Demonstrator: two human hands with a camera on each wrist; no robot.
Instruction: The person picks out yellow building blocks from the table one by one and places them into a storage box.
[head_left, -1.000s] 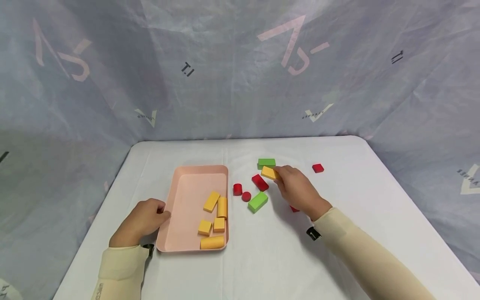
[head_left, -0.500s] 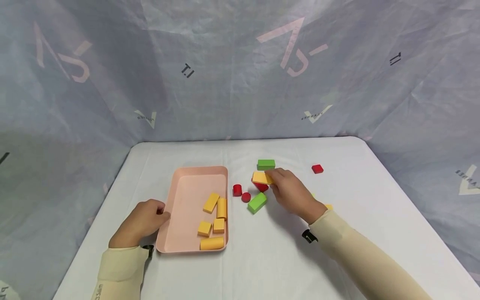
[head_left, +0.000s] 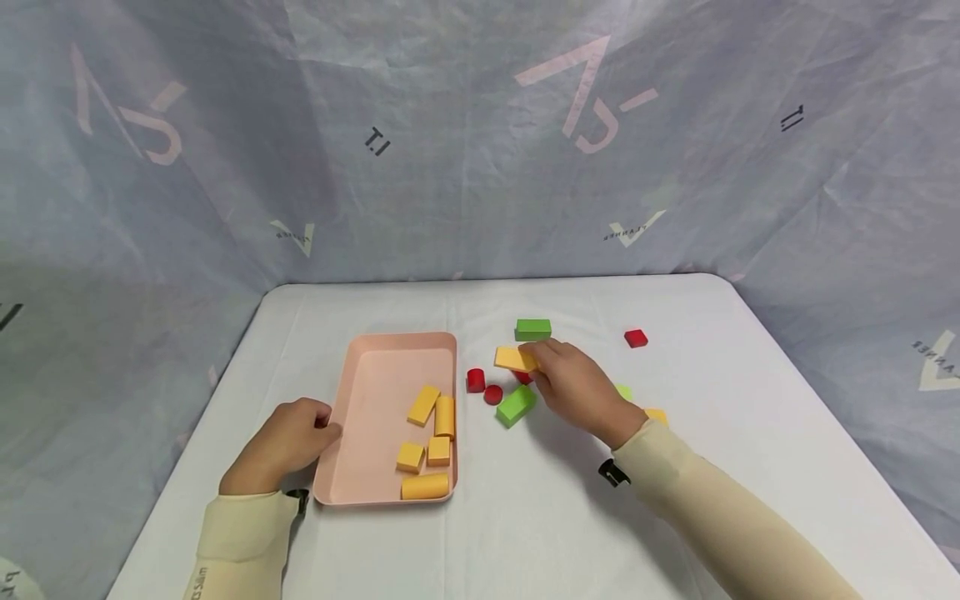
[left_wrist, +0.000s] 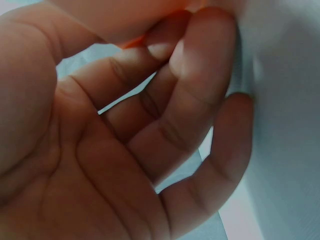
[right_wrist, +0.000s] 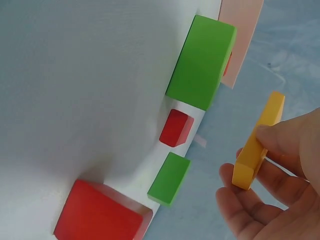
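Observation:
My left hand (head_left: 285, 442) holds the left rim of a pink tray (head_left: 375, 375). In the left wrist view its fingers (left_wrist: 200, 75) curl beneath the tray wall (left_wrist: 130, 20). Inside the tray, along its right side, lie several yellow blocks, among them a flat one (head_left: 423, 405) and a cylinder (head_left: 425, 486). Above the table, my right hand (head_left: 581, 387) pinches a flat yellow rectangular block (head_left: 513, 358) between thumb and fingers, as the right wrist view shows for the same block (right_wrist: 257, 145). That hand partly covers a red block (head_left: 522, 377) below.
Around the right hand lie a green block (head_left: 516, 407), another green block (head_left: 533, 330), a red cylinder (head_left: 476, 381) and a red disc (head_left: 492, 395). A red square block (head_left: 636, 338) lies farther right. A yellow piece (head_left: 656, 416) shows behind the right wrist.
My right hand has moved left with the yellow block, which has turned flatter. Green and yellow pieces behind the right wrist have come into sight. The left hand and tray stay put.

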